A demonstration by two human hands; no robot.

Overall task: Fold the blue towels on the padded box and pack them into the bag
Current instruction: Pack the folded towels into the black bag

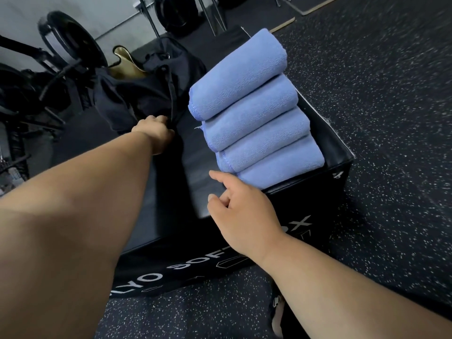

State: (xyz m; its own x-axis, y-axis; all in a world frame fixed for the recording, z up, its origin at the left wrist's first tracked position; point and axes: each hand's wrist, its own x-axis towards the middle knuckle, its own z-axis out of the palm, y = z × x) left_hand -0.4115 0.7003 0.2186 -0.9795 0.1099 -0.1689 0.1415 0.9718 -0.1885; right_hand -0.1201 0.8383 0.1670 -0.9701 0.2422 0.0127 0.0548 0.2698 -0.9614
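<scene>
Several folded blue towels (254, 116) lie in an overlapping row along the right side of the black padded box (186, 172). A black bag (151, 94) stands open at the box's far left corner, a gold-coloured item showing inside it. My left hand (155, 133) reaches out to the bag's near edge and grips its dark fabric by a hanging strap. My right hand (242, 214) hovers over the box's near edge just in front of the nearest towel, index finger extended, other fingers loosely curled, holding nothing.
Black weight plates and a barbell rack (56, 57) crowd the floor to the left behind the bag. Speckled rubber flooring (379, 94) surrounds the box on the right and front. Metal stand legs (215, 18) rise at the back.
</scene>
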